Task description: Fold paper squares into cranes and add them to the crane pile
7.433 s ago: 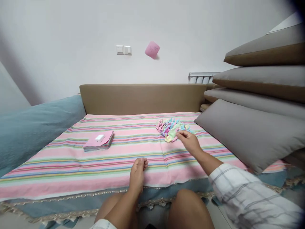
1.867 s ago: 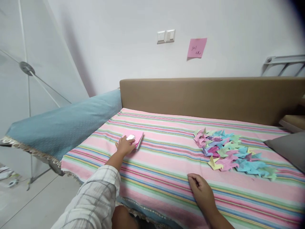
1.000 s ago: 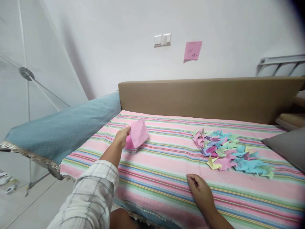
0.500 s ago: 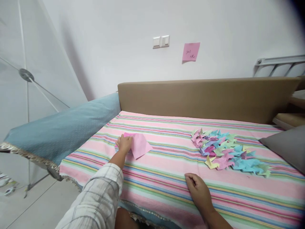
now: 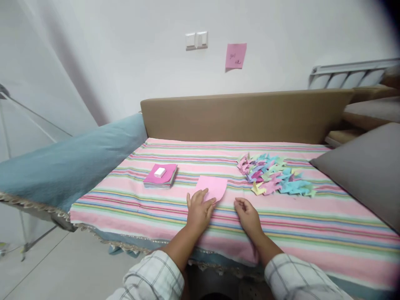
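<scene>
A square sheet of light pink paper [image 5: 215,186] lies in front of me on the striped cloth, its lower right edge curling up a little. My left hand [image 5: 200,210] is over its lower left part and grips it; the fingers cover that corner. Just right of the sheet, apart from it, is my right hand [image 5: 248,214], its fingers curled together with nothing visible in them. A stack of coloured paper [image 5: 168,183] sits farther left, with a small white block [image 5: 160,172] on its dark pink top sheet. To the right lie several folded paper cranes [image 5: 275,175] in many colours.
The striped cloth [image 5: 131,200] covers a seat with a brown backrest [image 5: 237,118] behind it. A blue padded armrest [image 5: 78,154] borders the left side, and a grey cushion [image 5: 368,171] the right. On the wall hang a pink note [image 5: 236,56] and light switches [image 5: 196,41].
My left hand has moved right, bringing the pink sheet away from the stack to the middle. The stack and white block are uncovered. My right hand is now close to the sheet. The view has shifted.
</scene>
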Action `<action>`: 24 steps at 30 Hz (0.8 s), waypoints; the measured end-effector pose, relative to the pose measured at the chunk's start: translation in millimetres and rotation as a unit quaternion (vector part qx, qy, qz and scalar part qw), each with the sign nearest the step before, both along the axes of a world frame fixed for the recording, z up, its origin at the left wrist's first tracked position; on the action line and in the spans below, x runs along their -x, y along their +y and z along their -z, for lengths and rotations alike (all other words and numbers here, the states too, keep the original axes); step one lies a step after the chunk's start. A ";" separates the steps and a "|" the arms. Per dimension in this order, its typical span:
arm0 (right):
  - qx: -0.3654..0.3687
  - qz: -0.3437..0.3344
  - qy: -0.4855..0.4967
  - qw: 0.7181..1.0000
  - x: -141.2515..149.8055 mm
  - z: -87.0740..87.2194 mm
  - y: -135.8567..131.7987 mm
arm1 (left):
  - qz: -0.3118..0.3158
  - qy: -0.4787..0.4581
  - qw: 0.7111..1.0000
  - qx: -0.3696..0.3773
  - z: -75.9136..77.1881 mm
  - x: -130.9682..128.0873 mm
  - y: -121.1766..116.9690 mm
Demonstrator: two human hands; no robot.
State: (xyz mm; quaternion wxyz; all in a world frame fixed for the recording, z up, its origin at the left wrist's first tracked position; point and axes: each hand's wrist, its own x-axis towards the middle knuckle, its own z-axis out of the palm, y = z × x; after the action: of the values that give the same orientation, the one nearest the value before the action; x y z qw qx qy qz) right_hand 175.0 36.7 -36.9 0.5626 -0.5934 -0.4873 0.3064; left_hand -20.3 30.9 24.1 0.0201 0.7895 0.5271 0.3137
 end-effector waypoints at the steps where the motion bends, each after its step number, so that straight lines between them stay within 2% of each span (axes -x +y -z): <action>1: -0.007 0.027 0.032 0.999 -1.7 -7.0 -1.8 | 0.011 0.006 1.000 0.012 8.0 -4.5 -5.9; 4: -0.040 0.069 0.068 0.994 -8.6 -32.0 -16.5 | 0.047 0.014 0.998 0.041 23.5 -11.8 -16.4; 7: -0.059 0.045 0.017 0.997 -17.3 -52.2 -38.1 | 0.083 0.009 0.995 0.049 28.3 -14.2 -22.6; 9: -0.020 0.013 -0.050 0.998 -24.1 -57.3 -48.0 | 0.106 0.001 0.993 0.048 28.4 -15.6 -27.7; 11: -0.008 -0.070 -0.154 0.986 -31.4 -55.1 -50.4 | 0.133 -0.006 0.990 0.047 28.2 -17.2 -34.0; 13: -0.021 -0.153 -0.281 0.947 -37.8 -47.7 -46.6 | 0.160 -0.010 0.986 0.049 28.5 -18.8 -40.0; 15: -0.010 -0.198 -0.348 0.916 -41.9 -38.3 -40.5 | 0.180 -0.012 0.982 0.055 29.6 -19.7 -44.0; 17: -0.005 -0.218 -0.366 0.905 -43.2 -29.6 -35.5 | 0.195 -0.010 0.979 0.065 31.0 -19.3 -44.8; 21: -0.009 -0.229 -0.368 0.901 -42.1 -19.2 -31.8 | 0.227 0.017 0.970 0.089 32.0 -12.9 -39.2; 24: -0.002 -0.228 -0.368 0.901 -42.6 -16.3 -31.3 | 0.217 0.057 0.971 0.088 30.2 -4.1 -32.9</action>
State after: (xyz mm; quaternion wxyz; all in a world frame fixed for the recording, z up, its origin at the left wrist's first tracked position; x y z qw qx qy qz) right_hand 217.6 5.4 -20.6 0.2588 -0.5352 -0.7826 0.1849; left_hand -16.2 -2.1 -6.1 0.1271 0.8967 0.3689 0.2090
